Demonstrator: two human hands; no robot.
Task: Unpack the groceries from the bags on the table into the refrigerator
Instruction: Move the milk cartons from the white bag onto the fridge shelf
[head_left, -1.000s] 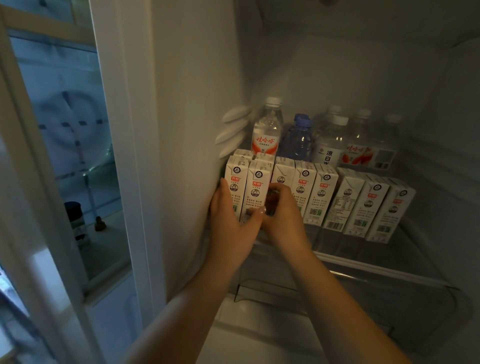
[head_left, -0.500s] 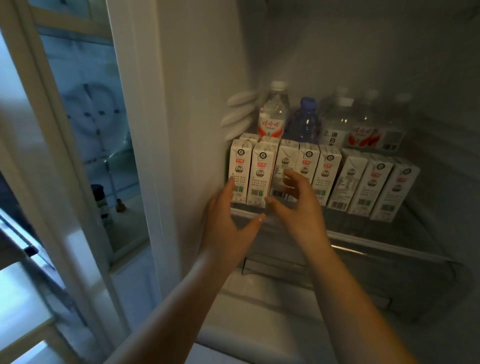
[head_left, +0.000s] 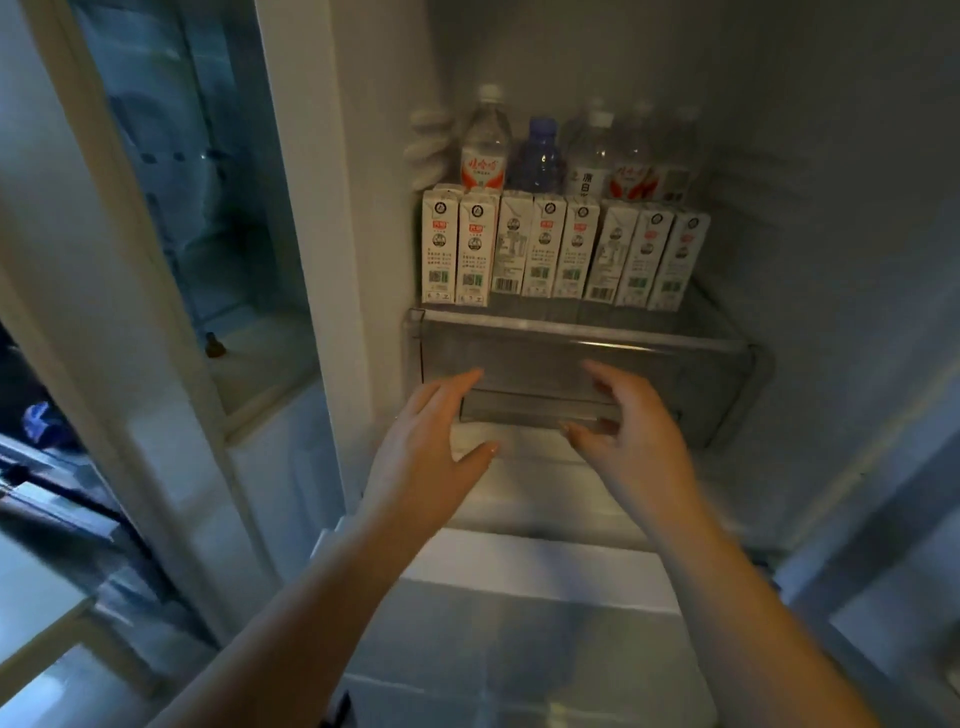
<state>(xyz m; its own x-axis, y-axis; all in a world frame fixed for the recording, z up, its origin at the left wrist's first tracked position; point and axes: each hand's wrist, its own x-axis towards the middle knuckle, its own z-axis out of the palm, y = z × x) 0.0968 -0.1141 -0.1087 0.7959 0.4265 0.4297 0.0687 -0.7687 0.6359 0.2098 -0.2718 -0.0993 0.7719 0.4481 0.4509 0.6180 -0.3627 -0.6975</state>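
Cartons (head_left: 561, 249) stand in one row on the refrigerator shelf (head_left: 717, 338), bottles (head_left: 540, 156) behind. Your left hand (head_left: 431, 441) and right hand (head_left: 634, 431) hover before the drawer (head_left: 519, 364) below, each grip wide, holding nothing. Risk: the rightmost cartons lean; a knock against the shelf edge could topple the row.

In front of me, the leftmost water bottle (head_left: 484, 150) wears a red-and-white label in Chinese script, too soft to make out. A clear bottle (head_left: 592, 156) further right shows the characters 康 and 白. The milk cartons (head_left: 561, 249) carry red logos, barcodes and small print I cannot read.
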